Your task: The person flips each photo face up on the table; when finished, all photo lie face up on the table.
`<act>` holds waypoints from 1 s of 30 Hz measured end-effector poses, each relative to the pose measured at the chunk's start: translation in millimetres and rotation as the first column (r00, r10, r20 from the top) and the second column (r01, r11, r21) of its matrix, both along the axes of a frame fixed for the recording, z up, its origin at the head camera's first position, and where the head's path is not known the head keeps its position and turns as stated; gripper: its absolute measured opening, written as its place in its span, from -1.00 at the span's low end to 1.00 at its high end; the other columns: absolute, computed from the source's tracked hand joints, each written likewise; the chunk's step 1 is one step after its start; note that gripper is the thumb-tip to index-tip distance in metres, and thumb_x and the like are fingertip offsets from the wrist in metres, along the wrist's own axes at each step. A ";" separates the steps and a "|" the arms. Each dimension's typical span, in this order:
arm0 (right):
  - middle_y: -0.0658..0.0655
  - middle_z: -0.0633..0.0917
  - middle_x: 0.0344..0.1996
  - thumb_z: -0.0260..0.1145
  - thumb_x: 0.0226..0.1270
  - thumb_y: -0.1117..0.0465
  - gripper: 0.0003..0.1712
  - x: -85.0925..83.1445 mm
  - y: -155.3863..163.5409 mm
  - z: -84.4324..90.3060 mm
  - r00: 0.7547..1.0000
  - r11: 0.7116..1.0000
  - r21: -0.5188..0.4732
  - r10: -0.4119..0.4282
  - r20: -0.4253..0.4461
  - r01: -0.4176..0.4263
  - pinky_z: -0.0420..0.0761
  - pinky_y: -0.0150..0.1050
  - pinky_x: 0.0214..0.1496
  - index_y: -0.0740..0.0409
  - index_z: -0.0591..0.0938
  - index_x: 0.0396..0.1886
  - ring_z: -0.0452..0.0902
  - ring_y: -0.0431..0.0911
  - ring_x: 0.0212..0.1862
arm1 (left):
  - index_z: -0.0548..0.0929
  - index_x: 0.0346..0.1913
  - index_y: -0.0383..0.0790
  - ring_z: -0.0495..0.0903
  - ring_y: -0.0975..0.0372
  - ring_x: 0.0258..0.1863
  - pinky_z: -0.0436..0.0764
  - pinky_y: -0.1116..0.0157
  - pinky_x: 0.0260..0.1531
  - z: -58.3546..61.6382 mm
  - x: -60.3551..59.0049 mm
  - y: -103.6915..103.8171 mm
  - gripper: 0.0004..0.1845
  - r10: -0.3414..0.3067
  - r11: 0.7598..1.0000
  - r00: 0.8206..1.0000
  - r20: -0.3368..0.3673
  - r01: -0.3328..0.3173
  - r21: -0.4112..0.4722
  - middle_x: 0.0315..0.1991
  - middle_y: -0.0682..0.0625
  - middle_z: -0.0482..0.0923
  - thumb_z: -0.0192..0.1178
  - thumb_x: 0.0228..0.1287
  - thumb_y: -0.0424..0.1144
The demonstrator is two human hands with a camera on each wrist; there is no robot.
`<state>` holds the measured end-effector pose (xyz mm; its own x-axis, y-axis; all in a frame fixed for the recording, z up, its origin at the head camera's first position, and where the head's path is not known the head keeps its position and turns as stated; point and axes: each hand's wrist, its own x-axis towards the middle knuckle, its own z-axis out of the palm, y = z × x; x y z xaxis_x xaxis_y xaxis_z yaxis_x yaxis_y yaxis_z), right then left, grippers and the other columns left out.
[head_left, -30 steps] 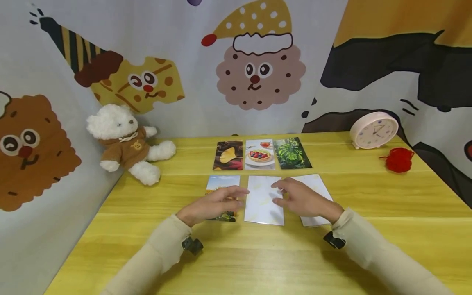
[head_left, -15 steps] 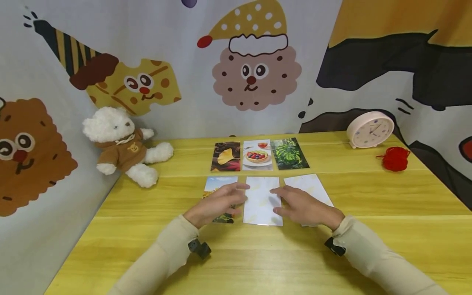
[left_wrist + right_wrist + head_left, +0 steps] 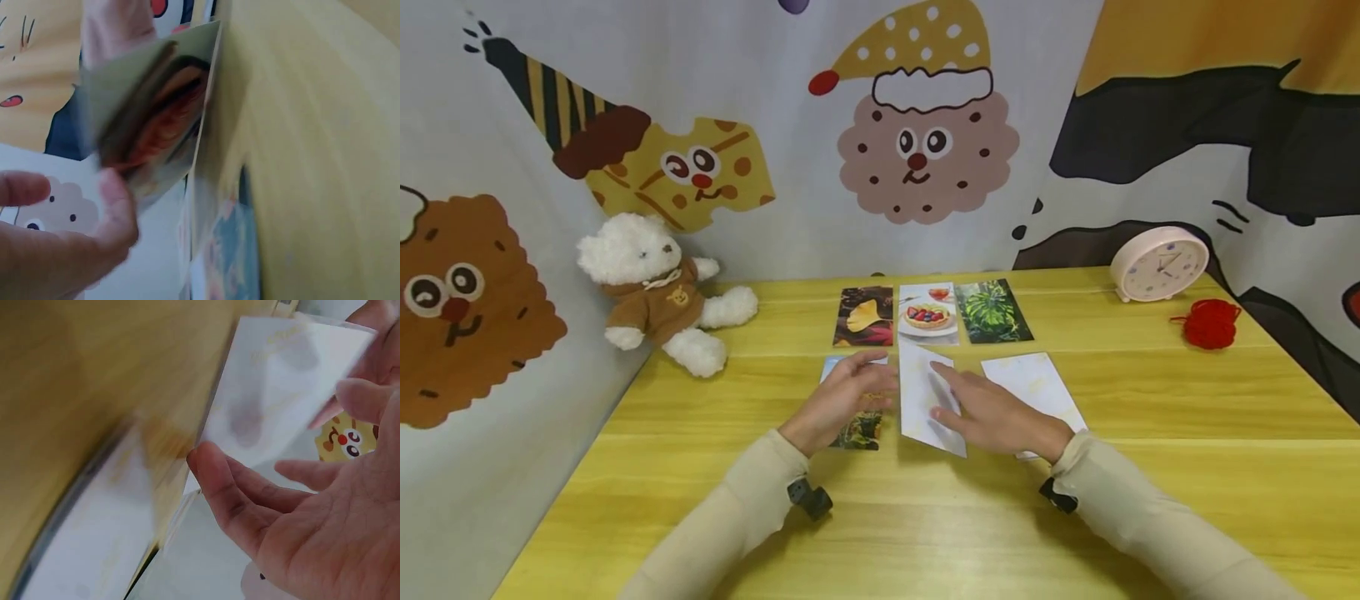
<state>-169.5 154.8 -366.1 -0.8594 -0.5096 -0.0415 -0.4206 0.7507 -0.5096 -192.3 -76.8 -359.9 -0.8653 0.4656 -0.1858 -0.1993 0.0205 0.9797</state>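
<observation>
The middle card of the front row (image 3: 919, 396) is tilted up between the two hands, its left edge raised and its white back towards the right hand. On its other side, in the left wrist view, the card (image 3: 156, 119) shows a blurred food picture. My left hand (image 3: 842, 396) is just left of the raised edge, one fingertip right at a corner of the picture. Against the white back are the fingers and thumb of my right hand (image 3: 1000, 412); in the right wrist view a fingertip of this right hand (image 3: 325, 519) overlaps the card's lower edge.
A sunflower card (image 3: 861, 433) lies partly under the left hand. Another white-backed card (image 3: 1037, 383) lies right. Behind are the ginkgo-leaf card (image 3: 863, 317), tart card (image 3: 928, 315) and green-leaf card (image 3: 996, 311). A teddy bear (image 3: 655, 292), clock (image 3: 1161, 262) and red yarn (image 3: 1212, 325) stand around.
The middle card lay flat before; its left edge has now come up, turning its white back rightward. The right hand has moved slightly left, over the card.
</observation>
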 end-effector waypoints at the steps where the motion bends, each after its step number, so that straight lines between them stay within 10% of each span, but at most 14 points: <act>1: 0.21 0.49 0.17 0.02 0.37 -0.17 -0.18 -0.5 -3.3 0.7 1.000 1.000 -0.017 -0.002 0.004 0.002 0.47 -0.02 0.13 0.01 -0.03 0.48 0.43 0.03 0.16 | 0.08 0.38 -0.22 0.48 0.09 0.09 0.41 0.01 0.22 -0.7 -0.5 1.3 -0.47 0.006 1.000 1.000 -0.008 -0.006 0.011 0.24 -0.24 0.29 -0.11 0.41 -0.29; 5: 0.12 0.55 -0.03 -0.05 0.37 -0.23 -0.17 -2.4 -13.7 2.5 0.999 0.996 -0.084 0.003 0.035 0.000 0.49 -0.24 -0.18 -0.14 -0.16 0.48 0.49 -0.13 -0.12 | 0.19 0.35 -0.12 0.51 0.17 0.02 0.47 0.05 0.16 -2.8 -2.5 6.9 -0.49 -0.019 1.000 0.999 -0.049 0.019 0.004 0.22 -0.19 0.30 -0.04 0.36 -0.32; 14: 0.07 0.63 -0.13 0.00 0.40 -0.12 -0.20 -6.5 -20.0 4.5 1.000 0.968 -0.250 -0.010 0.017 0.014 0.56 -0.29 -0.17 -0.18 -0.16 0.48 0.56 -0.17 -0.17 | 0.30 0.27 0.28 0.29 -0.02 0.30 0.36 -0.06 0.23 0.2 -4.3 12.2 -0.47 -0.092 0.994 0.991 -0.099 0.085 -0.073 0.34 -0.11 0.18 0.13 0.29 -0.18; 23: 0.23 0.55 0.08 -0.02 0.44 0.21 -0.40 -3.6 -18.7 10.2 0.995 0.807 -0.582 -0.090 0.045 0.100 0.66 -0.23 -0.11 -0.12 0.10 0.43 0.59 0.01 0.00 | 0.26 0.29 0.34 0.26 -0.10 0.30 0.50 -0.06 0.06 24.2 6.8 24.4 -0.38 -0.037 0.992 0.993 -0.116 0.022 -0.126 0.41 -0.16 -0.03 0.20 0.23 -0.20; 30: 0.25 0.60 0.03 0.00 0.45 0.11 -0.42 -7.2 -7.6 7.5 0.984 0.814 -0.566 -0.174 -0.024 0.131 0.66 -0.17 -0.14 -0.04 0.15 0.42 0.64 0.03 -0.11 | 0.38 0.22 0.32 0.33 0.01 0.22 0.59 0.15 -0.14 0.6 -11.0 26.8 -0.39 0.052 0.929 0.966 -0.253 -0.140 -0.343 0.31 0.02 0.26 0.31 0.07 0.04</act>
